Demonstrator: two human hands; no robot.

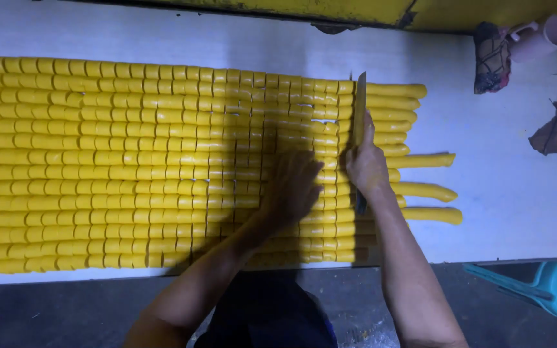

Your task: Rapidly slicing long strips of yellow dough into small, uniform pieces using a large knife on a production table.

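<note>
I keep the right hand closed on the long knife (blade straight across the yellow dough ropes), while the left hand lies flat and spread on the cut pieces beside it, holding them steady.

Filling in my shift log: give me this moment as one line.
right hand: grips knife, blade across dough ropes | left hand: flat on cut pieces | table: white

Bare-armed worker seen from above

Both forearms are bare to above the elbow, with no sleeves, gloves, watch or rings showing on the left hand or right hand; a dark garment covers the torch below.
</note>
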